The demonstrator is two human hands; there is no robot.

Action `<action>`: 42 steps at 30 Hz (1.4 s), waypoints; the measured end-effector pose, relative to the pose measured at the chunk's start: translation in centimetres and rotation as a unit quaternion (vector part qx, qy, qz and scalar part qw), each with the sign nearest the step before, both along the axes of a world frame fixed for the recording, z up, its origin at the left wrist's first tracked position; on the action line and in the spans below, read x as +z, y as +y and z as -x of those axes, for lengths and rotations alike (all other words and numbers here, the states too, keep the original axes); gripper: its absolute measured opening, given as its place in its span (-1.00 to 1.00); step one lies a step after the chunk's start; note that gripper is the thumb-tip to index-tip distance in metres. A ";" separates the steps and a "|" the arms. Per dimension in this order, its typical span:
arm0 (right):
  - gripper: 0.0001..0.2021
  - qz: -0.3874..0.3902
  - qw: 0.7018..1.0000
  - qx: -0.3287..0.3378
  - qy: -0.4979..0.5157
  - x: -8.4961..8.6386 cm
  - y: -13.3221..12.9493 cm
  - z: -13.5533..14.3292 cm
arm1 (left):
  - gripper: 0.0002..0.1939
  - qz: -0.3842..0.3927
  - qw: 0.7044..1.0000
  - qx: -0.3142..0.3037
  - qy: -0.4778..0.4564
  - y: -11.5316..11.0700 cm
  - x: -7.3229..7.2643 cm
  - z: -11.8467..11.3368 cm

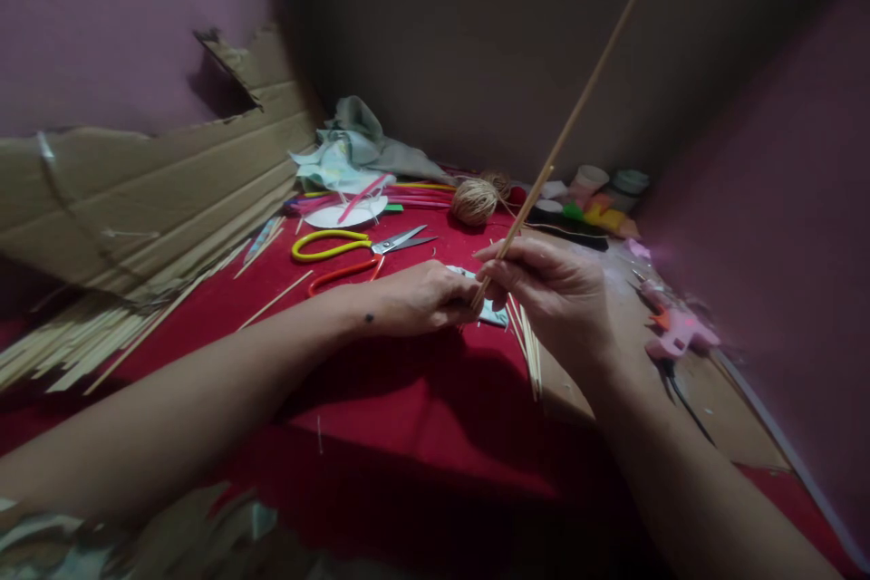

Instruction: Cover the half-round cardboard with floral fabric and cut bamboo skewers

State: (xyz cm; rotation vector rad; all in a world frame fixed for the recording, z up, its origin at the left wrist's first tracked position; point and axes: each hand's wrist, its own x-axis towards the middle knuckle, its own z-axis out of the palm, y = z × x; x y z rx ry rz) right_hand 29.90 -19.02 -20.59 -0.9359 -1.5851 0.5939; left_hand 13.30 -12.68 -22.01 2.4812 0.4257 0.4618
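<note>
Over the middle of the red cloth, my two hands meet at the lower end of some thin wooden sticks (585, 95). One long stick slants up and right out of view, and a shorter one ends beside it. My right hand (544, 285) pinches them between thumb and fingers. My left hand (439, 297) is closed round their bottom end, its fingertips partly hidden. Behind the hands lies a pale patterned piece (495, 315), mostly covered. Yellow-and-red-handled scissors (394, 245) rest with blades parted, just beyond my left hand.
Loose sticks (88, 335) lie left by a torn cardboard sheet (169, 190); several more (526, 349) lie near my right wrist. Twine balls (476, 201), a white disc (343, 214) and crumpled cloth (346, 149) are at the back. A pink glue gun (681, 332) with a cord sits right.
</note>
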 end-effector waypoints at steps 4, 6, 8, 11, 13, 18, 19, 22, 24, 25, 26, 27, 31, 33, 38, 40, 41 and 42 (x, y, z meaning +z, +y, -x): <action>-0.94 0.003 1.000 0.010 0.003 0.0 0.0 0.1 | -0.85 -0.016 1.000 -0.014 -0.009 -0.2 0.0 -0.1; -0.96 -0.007 1.000 0.003 -0.014 0.0 -0.1 0.0 | -0.86 -0.029 0.999 -0.015 -0.007 -0.3 0.0 -0.1; -0.98 -0.021 0.999 -0.010 -0.039 0.1 -0.2 -0.1 | -0.87 -0.041 0.999 -0.012 0.001 -0.4 0.0 -0.2; -0.94 -0.038 0.997 -0.036 -0.059 0.5 -0.4 0.0 | -0.87 -0.044 0.999 -0.005 0.019 -0.4 0.1 -0.2; -0.89 -0.039 0.998 -0.042 -0.038 0.8 -0.5 0.2 | -0.88 -0.026 0.999 -0.007 0.036 -0.4 0.2 -0.3; -0.84 -0.028 0.998 -0.015 0.062 1.6 -0.5 1.1 | -0.88 0.019 0.999 0.002 0.051 -0.4 0.1 -0.3; -0.85 -0.025 0.997 -0.015 0.074 1.7 -0.4 1.3 | -0.88 0.024 0.999 0.004 0.049 -0.4 0.1 -0.3; -0.87 -0.012 0.995 -0.026 0.094 2.0 -0.4 1.6 | -0.87 0.037 0.998 0.007 0.051 -0.5 0.1 -0.4; -0.88 -0.002 0.995 -0.029 0.099 2.2 -0.4 1.7 | -0.86 0.043 0.998 0.004 0.054 -0.5 0.2 -0.4; -0.88 0.004 0.994 -0.028 0.101 2.2 -0.4 1.8 | -0.86 0.046 0.997 0.003 0.055 -0.5 0.2 -0.4; -0.87 0.009 0.994 -0.027 0.105 2.3 -0.4 1.8 | -0.86 0.048 0.997 0.002 0.056 -0.5 0.3 -0.4; -0.87 0.013 0.993 -0.026 0.111 2.3 -0.4 1.8 | -0.85 0.049 0.997 0.002 0.055 -0.5 0.3 -0.4; -0.83 0.007 0.991 -0.006 0.130 2.4 -0.2 1.6 | -0.85 0.051 0.997 0.005 0.057 -0.5 0.4 -0.4; -0.84 0.007 0.991 0.009 0.130 2.4 -0.2 1.4 | -0.86 0.056 0.996 0.010 0.063 -0.5 0.4 -0.3; -0.96 0.002 0.993 -0.038 0.111 2.7 -0.5 1.6 | -0.88 0.053 0.996 0.005 0.068 -0.3 0.2 -0.2; -0.96 -0.008 0.993 -0.067 0.099 2.8 -0.7 1.9 | -0.88 0.045 0.997 -0.004 0.063 -0.3 0.0 -0.4; -0.94 -0.011 0.993 -0.077 0.093 2.9 -0.7 2.0 | -0.88 0.038 0.998 -0.005 0.059 -0.4 0.0 -0.5; -0.93 -0.013 0.992 -0.085 0.091 2.9 -0.8 2.1 | -0.88 0.031 0.998 -0.004 0.055 -0.6 0.0 -0.6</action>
